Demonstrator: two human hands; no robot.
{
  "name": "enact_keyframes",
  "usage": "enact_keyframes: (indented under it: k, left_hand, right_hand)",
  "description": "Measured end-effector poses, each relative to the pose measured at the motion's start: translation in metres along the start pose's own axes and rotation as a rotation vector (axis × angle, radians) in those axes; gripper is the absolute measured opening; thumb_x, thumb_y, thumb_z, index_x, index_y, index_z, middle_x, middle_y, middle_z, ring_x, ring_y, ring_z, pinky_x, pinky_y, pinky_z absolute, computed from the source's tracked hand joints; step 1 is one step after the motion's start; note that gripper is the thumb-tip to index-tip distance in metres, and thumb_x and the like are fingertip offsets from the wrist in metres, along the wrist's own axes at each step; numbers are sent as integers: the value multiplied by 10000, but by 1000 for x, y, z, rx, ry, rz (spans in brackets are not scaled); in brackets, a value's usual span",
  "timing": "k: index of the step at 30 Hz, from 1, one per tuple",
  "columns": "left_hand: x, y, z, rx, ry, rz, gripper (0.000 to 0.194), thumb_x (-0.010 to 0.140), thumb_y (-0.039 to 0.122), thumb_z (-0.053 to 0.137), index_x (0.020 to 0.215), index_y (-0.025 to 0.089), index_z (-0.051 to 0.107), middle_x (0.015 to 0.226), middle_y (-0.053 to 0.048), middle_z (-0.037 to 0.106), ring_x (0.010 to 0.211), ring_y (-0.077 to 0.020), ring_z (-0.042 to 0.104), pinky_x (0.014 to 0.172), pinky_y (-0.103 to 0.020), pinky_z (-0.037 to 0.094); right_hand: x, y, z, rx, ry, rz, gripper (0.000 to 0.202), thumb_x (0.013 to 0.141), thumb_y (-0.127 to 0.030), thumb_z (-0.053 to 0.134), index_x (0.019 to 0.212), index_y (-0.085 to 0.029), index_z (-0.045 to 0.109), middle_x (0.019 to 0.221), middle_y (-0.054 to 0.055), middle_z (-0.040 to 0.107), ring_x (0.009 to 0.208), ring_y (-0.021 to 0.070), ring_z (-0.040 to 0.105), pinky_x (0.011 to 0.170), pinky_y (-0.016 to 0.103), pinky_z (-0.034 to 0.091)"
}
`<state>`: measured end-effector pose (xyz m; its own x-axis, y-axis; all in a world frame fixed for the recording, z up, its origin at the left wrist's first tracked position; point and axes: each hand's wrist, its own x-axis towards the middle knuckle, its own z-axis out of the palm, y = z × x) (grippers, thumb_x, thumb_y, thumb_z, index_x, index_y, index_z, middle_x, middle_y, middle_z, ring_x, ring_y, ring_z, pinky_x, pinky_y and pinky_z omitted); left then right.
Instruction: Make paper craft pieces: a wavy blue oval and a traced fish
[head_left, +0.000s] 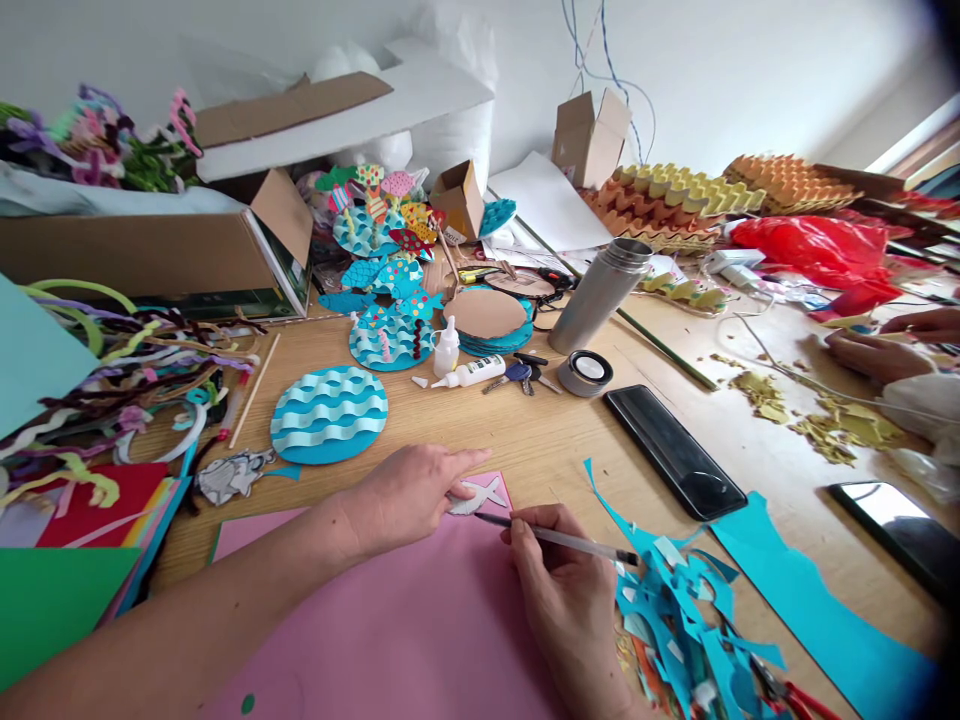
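Observation:
A sheet of pink paper [420,600] lies in front of me, and a small white fish-shaped paper cutout [480,496] rests near its far corner. With fingers stretched out, my left hand [409,490] presses the cutout flat against the paper and covers its left end. My right hand [562,590] is closed around a pen [577,543], whose tip is at the lower edge of the fish cutout. Beyond my left hand lies a blue round disc [330,413] with wavy light-blue paper strips. Several grey-and-white fish cutouts [234,476] lie to the left.
Blue paper scraps [675,600] and red-handled scissors [799,700] lie at right, near a black phone [675,450]. A steel flask [600,295], its lid [585,373], glue bottles [472,372] and keys [521,373] stand farther back. A co-worker's hands [885,355] are at far right.

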<state>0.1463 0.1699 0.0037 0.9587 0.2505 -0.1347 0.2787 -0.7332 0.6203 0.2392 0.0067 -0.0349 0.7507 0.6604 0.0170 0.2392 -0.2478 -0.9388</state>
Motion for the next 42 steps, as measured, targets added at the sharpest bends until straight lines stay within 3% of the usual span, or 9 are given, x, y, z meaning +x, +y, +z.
enact_keyframes:
  k: [8,18,23,27,30,34,39,42]
  left_hand:
    - [-1,-2,1,3,7,2,663,712,22,488,1351,195,463,1251,-62,625,1208,-197,536,985,-313,438]
    - [-1,1,-1,25,-1,-11,656,718,26,476,1352,191,459,1201,-56,659,1171,-188,563,964,-312,449]
    - [-2,2,0,29,11,2,630,735,21,478,1343,189,468,1209,-58,654,1127,-182,588,913,-276,469]
    - [-8,8,4,187,32,27,597,802,40,450,1369,227,426,1111,-52,687,968,-187,641,812,-285,501]
    - [-16,15,13,361,30,76,596,833,15,396,1398,204,368,1090,-62,685,891,-176,642,771,-282,506]
    - [-26,21,30,566,48,108,545,862,6,348,1398,106,337,1104,-118,670,955,-204,634,818,-321,512]
    - [-33,19,42,575,154,59,475,866,-4,335,1319,114,419,1022,-103,695,941,-180,651,854,-306,514]
    - [-36,18,46,524,215,31,390,862,2,325,1168,136,526,986,-92,695,920,-179,652,837,-311,530]
  right_hand:
    - [-2,5,2,-6,-144,-34,196,852,-368,547,784,-195,612,581,-18,559,507,118,503,461,203,376]
    - [-1,5,4,6,-167,-30,184,843,-361,561,795,-193,620,596,-10,573,513,124,509,455,209,376]
    - [-3,2,0,70,-22,-40,191,841,-362,568,770,-191,615,610,-4,597,523,126,544,459,207,411]
    - [-5,2,-3,122,130,-65,174,850,-348,570,783,-190,599,626,-6,594,577,138,581,527,228,462]
    - [-6,5,-3,162,139,-75,159,860,-341,567,835,-187,597,676,9,617,619,148,603,570,252,487]
    - [-5,5,-2,241,136,-60,147,855,-333,585,895,-191,577,694,5,610,613,147,604,565,260,496]
    - [-4,-1,-7,282,158,-80,148,856,-336,586,829,-195,554,671,-7,589,589,134,594,548,248,486]
    - [-2,-2,-8,283,180,-83,171,857,-347,580,801,-189,549,633,-11,576,570,130,580,541,244,478]
